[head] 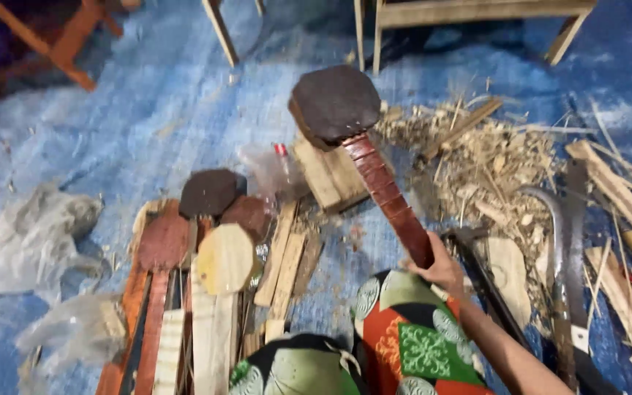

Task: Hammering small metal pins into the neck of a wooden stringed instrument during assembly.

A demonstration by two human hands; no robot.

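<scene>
My right hand [440, 269] grips the lower end of a reddish-brown wooden handle [388, 192] that ends in a dark octagonal head [335, 103], held up over the floor and tilted away from me. My left hand is out of view. Below the hand lies my knee in patterned cloth of red, green and black [411, 344]. To the left lies a row of similar wooden pieces with round or octagonal heads, one dark [210, 192], one reddish [162, 240] and one pale [225, 258].
A blue tarp [148, 110] covers the floor. Wood shavings and offcuts [484, 161] pile at the right beside a curved blade [559, 241] and wooden sticks [616, 190]. A wooden block [328, 178] sits under the raised head. Crumpled plastic [34, 234] lies left; wooden furniture legs [221, 29] stand behind.
</scene>
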